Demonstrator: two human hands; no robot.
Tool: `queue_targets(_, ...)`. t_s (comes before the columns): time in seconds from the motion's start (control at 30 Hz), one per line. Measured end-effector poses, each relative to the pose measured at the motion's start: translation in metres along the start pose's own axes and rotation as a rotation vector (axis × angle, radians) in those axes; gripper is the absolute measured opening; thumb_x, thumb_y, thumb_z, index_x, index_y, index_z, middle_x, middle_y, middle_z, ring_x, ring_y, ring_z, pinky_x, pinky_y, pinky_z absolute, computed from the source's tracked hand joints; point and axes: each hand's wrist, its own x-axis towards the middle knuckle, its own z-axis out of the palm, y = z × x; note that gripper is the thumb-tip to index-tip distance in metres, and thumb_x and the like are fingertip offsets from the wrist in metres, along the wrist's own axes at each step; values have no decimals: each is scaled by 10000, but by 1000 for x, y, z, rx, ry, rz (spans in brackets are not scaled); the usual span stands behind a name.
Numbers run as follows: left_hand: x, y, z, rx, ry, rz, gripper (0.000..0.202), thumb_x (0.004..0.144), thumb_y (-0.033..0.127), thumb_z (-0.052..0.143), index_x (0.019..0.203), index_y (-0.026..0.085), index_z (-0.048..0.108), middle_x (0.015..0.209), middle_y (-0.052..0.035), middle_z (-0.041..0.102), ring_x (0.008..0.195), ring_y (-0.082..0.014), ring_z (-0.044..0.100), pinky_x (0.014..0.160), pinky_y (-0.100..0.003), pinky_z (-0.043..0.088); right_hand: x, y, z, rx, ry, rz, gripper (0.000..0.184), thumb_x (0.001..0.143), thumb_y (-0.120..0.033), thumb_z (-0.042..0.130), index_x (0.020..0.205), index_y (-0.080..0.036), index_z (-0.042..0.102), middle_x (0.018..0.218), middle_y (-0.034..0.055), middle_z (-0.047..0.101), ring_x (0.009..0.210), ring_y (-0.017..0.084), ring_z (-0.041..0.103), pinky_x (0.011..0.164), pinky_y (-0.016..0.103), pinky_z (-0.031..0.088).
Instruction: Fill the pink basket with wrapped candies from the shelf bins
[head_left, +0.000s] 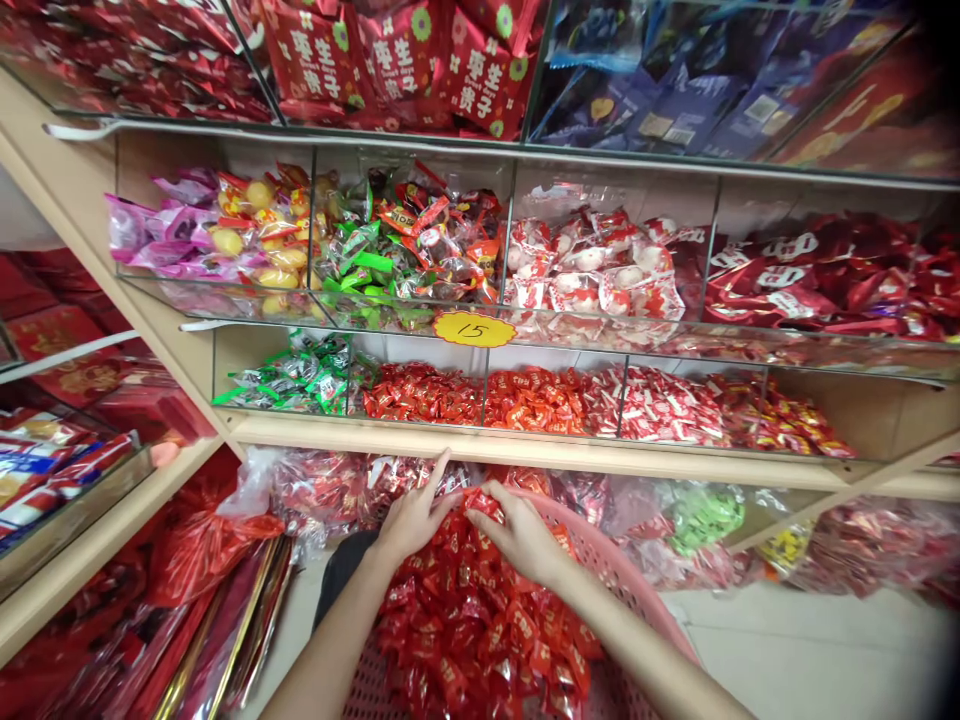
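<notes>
A pink perforated plastic basket (667, 625) stands below the shelves, heaped with red-wrapped candies (480, 630). My left hand (411, 515) is at the far left side of the heap, index finger stretched toward the shelf edge and thumb spread apart; it holds nothing visible. My right hand (521, 535) rests over the far part of the heap, its fingers bent and a red-wrapped candy showing between thumb and index finger. Its other fingertips are partly hidden. Just beyond the hands, the lowest shelf carries a bin of similar orange-red candies (534, 400).
Clear-walled bins of wrapped sweets fill the shelves. A yellow price tag (474, 329) reads 15. Below the wooden shelf edge (600, 458) lie bagged sweets (322, 490). Red bags (202, 540) and long wrapped rolls stand at left; pale floor tiles (810, 640) show at right.
</notes>
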Motion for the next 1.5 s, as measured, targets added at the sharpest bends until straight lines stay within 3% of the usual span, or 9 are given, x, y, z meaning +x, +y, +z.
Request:
queue_targets(0.2,-1,-1,0,-3,7,29,627,853,483,227,1367,258,-55,1089,-60,599,964,-223,565,748,-269,374,17,5,10,-203,-34,32,168,824,-331,433,906,-201,501,805,41,620,767,179,591,642,241,384)
queue_targets(0.47,-2,-3,-1,2,21,41,623,855,471,245,1358,290,-75,1110,-41,595,965,-227,571,746,-282,389,16,12,18,-138,-27,92,214,816,-378,436,898,-195,511,783,42,621,750,182,583,663,255,388)
queue_targets(0.63,-2,-2,-1,-1,26,41,619,853,497,221,1363,281,-56,1075,-46,610,967,-225,568,747,-273,384,11,10,9,102,-45,88,271,819,-430,413,880,-190,523,793,15,607,740,157,565,686,261,413)
queue_targets(0.73,-1,-2,0,-3,31,32,628,845,519,220,1366,277,-33,1060,-49,613,961,-221,571,744,-259,381,4,7,-4,199,-132,100,297,807,-445,426,871,-181,544,789,8,607,705,149,559,664,263,428)
queue_targets(0.83,-1,-2,0,8,32,18,650,835,545,215,1370,258,-17,938,-50,645,899,-219,594,701,-246,387,-3,8,-21,193,-218,69,295,797,-426,452,877,-174,584,873,20,622,792,164,562,746,280,422)
queue_targets(0.93,-1,-2,1,16,39,19,654,830,558,199,1371,253,-5,861,-47,653,853,-220,606,676,-245,388,-7,16,-41,100,-248,99,317,798,-421,447,938,-174,586,941,33,627,855,174,562,793,287,405)
queue_targets(1.17,-1,-1,-1,-34,21,13,652,836,533,229,1372,247,-7,993,-55,634,926,-204,583,747,-247,371,-13,44,-62,-339,-286,361,397,750,-436,504,1050,-181,553,954,104,629,888,222,572,730,278,394)
queue_targets(1.5,-1,-2,1,-47,6,-2,675,833,520,258,1373,224,-19,982,-58,637,925,-210,583,764,-258,361,-14,39,-63,-447,-371,341,329,707,-376,558,976,-187,564,861,81,624,788,186,564,639,233,365)
